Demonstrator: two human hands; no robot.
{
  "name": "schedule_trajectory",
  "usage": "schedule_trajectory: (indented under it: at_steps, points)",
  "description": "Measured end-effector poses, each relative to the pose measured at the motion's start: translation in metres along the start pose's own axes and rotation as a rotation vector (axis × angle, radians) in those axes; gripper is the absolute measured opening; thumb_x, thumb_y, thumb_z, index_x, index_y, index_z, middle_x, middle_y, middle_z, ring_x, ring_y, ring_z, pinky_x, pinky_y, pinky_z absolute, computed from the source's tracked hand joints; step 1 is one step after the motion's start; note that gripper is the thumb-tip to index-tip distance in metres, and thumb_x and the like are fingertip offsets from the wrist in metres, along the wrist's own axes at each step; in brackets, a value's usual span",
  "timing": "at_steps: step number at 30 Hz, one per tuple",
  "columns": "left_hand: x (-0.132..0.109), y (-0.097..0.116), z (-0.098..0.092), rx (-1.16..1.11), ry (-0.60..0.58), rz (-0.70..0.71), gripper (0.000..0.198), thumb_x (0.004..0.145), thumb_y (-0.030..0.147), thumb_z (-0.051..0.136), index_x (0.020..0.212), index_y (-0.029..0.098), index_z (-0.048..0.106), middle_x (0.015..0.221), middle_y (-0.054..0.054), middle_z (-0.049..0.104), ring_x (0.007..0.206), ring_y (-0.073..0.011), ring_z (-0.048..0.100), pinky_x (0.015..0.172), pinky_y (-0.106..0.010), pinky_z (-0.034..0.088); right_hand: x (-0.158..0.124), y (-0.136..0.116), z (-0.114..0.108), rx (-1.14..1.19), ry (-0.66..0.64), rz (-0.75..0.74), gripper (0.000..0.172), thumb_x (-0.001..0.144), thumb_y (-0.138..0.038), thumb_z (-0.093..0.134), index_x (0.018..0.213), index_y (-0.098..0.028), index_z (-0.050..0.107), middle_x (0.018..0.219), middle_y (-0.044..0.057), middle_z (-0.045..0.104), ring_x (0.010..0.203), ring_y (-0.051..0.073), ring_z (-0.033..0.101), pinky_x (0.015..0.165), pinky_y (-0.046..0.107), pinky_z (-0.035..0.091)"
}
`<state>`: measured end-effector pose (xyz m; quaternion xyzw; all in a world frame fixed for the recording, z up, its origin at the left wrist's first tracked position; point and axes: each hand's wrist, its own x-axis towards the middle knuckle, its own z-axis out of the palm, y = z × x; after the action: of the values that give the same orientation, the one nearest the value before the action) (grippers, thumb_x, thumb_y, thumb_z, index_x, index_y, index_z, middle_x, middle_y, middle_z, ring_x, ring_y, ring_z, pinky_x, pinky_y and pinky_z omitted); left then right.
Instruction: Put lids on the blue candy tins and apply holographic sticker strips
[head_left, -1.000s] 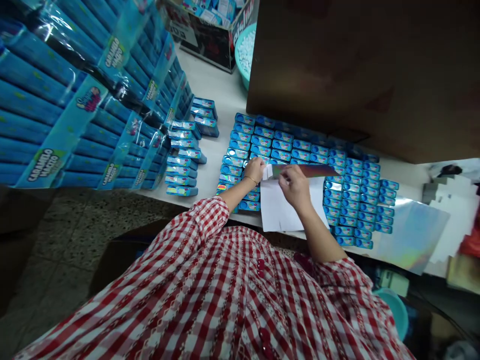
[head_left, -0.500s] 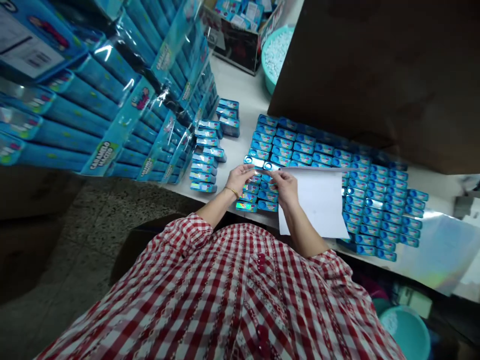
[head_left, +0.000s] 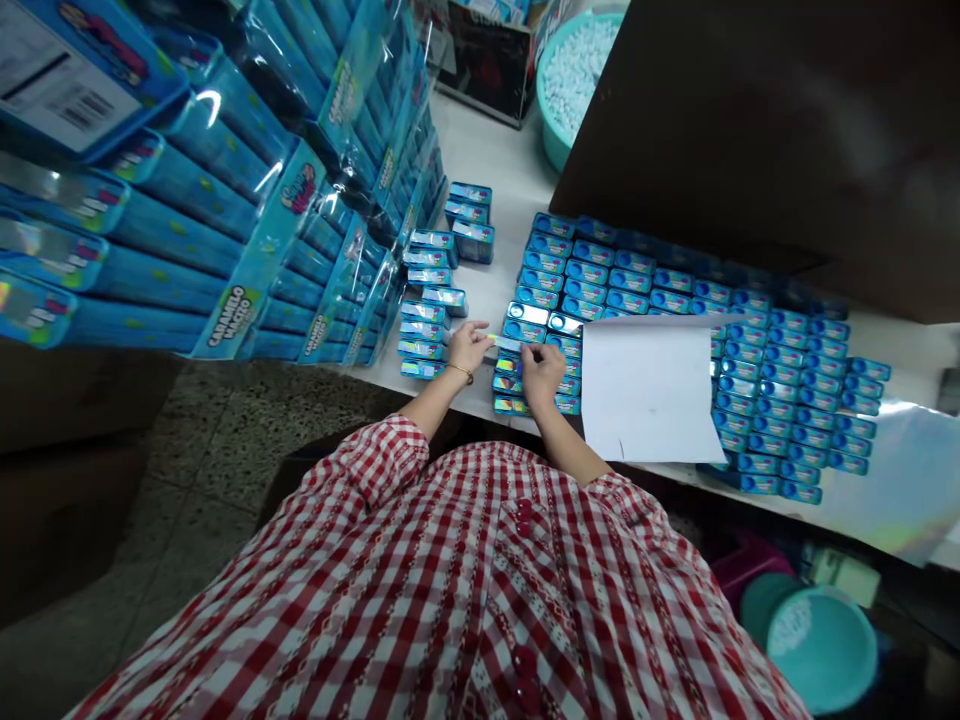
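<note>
A small pale strip (head_left: 504, 343) is held just above the rows of blue boxes (head_left: 585, 280), pinched at one end in the closed grip of the left hand (head_left: 469, 347) and at the other in the closed grip of the right hand (head_left: 541, 372). A white paper sheet (head_left: 649, 392) is laid over boxes just beside the right hand. More boxes are stacked on the table (head_left: 487, 170), beside plastic-wrapped caramel packs (head_left: 300, 240). Beyond, a teal basin (head_left: 546, 120) of white pellets (head_left: 577, 70) is seen.
</note>
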<state>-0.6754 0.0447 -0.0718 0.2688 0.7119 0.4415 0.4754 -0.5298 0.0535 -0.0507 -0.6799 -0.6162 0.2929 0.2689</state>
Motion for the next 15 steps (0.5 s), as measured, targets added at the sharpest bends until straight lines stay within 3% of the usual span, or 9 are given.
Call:
schedule_trajectory:
  at_steps: [5,11,15]
  points:
    - [0.014,0.001,0.007,-0.065,0.017,0.011,0.032,0.064,0.016,0.064,0.096,0.013,0.059,0.059,0.003,0.058,0.064,-0.0133,0.061,0.070,-0.026,0.046,0.016,-0.002,0.002,-0.040,0.024,-0.051,0.018,0.081,-0.030,0.053,0.071,-0.019,0.064,0.082,0.009,0.064,0.082,0.022,0.052,0.082,0.037,0.038]
    - [0.033,0.000,0.020,-0.130,0.034,-0.076,0.032,0.062,0.012,0.065,0.094,0.013,0.058,0.058,0.004,0.057,0.060,-0.0111,0.058,0.067,-0.025,0.047,0.033,-0.007,0.006,-0.217,-0.018,-0.086,0.020,0.083,-0.026,0.051,0.074,-0.017,0.066,0.086,0.011,0.063,0.085,0.024,0.050,0.080,0.037,0.035]
    - [0.035,-0.011,0.026,-0.016,0.067,-0.031,0.030,0.062,0.015,0.066,0.091,0.014,0.061,0.065,0.001,0.061,0.065,-0.0121,0.059,0.070,-0.026,0.047,0.034,-0.007,0.001,-0.375,-0.064,-0.131,0.022,0.086,-0.028,0.049,0.089,-0.015,0.067,0.094,0.013,0.062,0.089,0.026,0.048,0.078,0.038,0.033]
